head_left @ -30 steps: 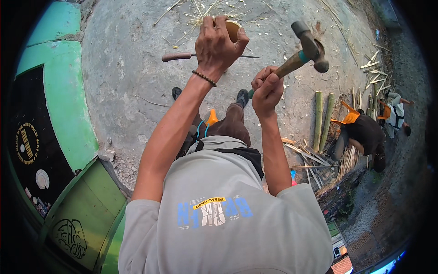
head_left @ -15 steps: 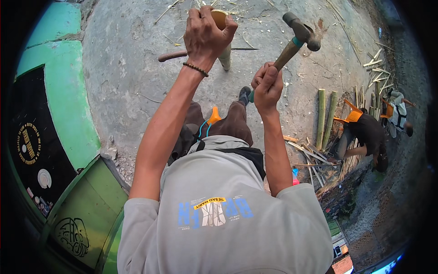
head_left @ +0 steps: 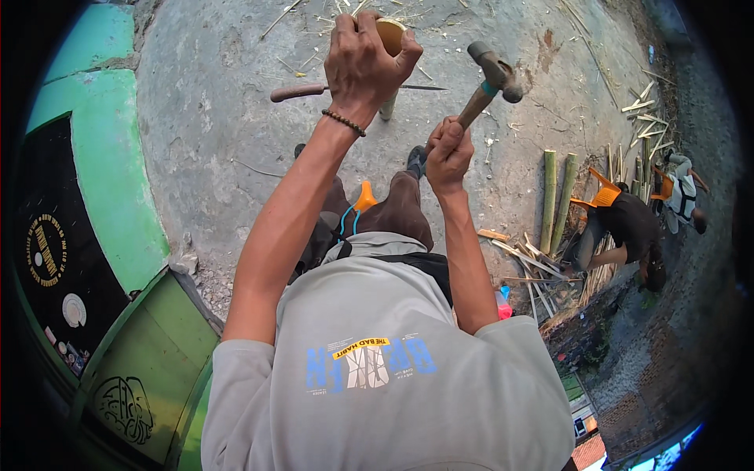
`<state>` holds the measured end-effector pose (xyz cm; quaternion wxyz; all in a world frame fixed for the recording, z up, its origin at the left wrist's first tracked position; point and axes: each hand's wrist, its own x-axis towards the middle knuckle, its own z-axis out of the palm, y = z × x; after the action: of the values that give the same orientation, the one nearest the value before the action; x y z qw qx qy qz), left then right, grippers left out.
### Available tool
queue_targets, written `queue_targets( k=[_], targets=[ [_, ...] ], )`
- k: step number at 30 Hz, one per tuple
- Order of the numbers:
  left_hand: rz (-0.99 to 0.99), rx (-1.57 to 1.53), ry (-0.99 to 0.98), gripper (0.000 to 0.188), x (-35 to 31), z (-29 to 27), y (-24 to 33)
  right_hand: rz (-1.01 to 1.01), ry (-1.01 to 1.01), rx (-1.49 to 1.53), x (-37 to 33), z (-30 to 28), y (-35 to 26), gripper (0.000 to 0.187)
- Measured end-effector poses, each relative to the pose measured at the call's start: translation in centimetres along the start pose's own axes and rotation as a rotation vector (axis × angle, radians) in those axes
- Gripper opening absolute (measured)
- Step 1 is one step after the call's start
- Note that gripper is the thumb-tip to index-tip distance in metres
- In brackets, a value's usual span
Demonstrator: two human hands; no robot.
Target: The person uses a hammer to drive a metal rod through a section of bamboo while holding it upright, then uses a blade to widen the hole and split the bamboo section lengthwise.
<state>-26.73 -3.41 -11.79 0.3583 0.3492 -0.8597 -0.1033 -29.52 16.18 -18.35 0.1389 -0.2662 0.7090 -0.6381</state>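
At the top of the head view, my left hand (head_left: 363,67) is wrapped around the upper end of a bamboo tube (head_left: 392,35), whose round open end faces up. A short length of the tube shows below my fingers. To the right, my right hand (head_left: 449,157) grips the wooden handle of a hammer (head_left: 493,69), its dark metal head raised and apart from the bamboo. A knife (head_left: 297,93) with a brown handle extends crosswise behind my left wrist, its thin blade emerging on the right. Whether it touches the bamboo is hidden.
Two upright green bamboo poles (head_left: 548,200) stand at right beside a pile of split strips (head_left: 530,263). A person in dark clothes (head_left: 632,228) bends there, near orange chairs (head_left: 605,188); another person (head_left: 685,192) is beyond. A green wall (head_left: 110,173) borders the left. Shavings litter the concrete.
My right hand and the hammer have moved left, closer to the bamboo, with the hammer head slightly lower in view. My left hand and the bamboo have shifted a little to the right.
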Motion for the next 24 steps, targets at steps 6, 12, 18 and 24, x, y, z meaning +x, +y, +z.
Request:
queue_targets(
  k=[6,12,18,24],
  targets=[
    [-0.013,-0.001,-0.017,0.059,-0.4,0.6,-0.8,0.323,-0.251,-0.454,1.2,0.8,8.1,0.054],
    [-0.052,-0.02,-0.009,0.054,-0.8,-2.3,-1.5,0.164,-0.108,-0.005,1.3,-1.2,-6.1,0.049],
    [-0.017,-0.043,-0.015,0.051,-1.9,-2.4,0.0,0.224,-0.098,-0.462,-5.2,-0.4,12.6,0.052],
    [-0.052,0.007,0.019,0.051,-0.8,-2.7,-2.0,0.418,-0.103,-0.07,2.7,-0.9,-2.4,0.056]
  ],
)
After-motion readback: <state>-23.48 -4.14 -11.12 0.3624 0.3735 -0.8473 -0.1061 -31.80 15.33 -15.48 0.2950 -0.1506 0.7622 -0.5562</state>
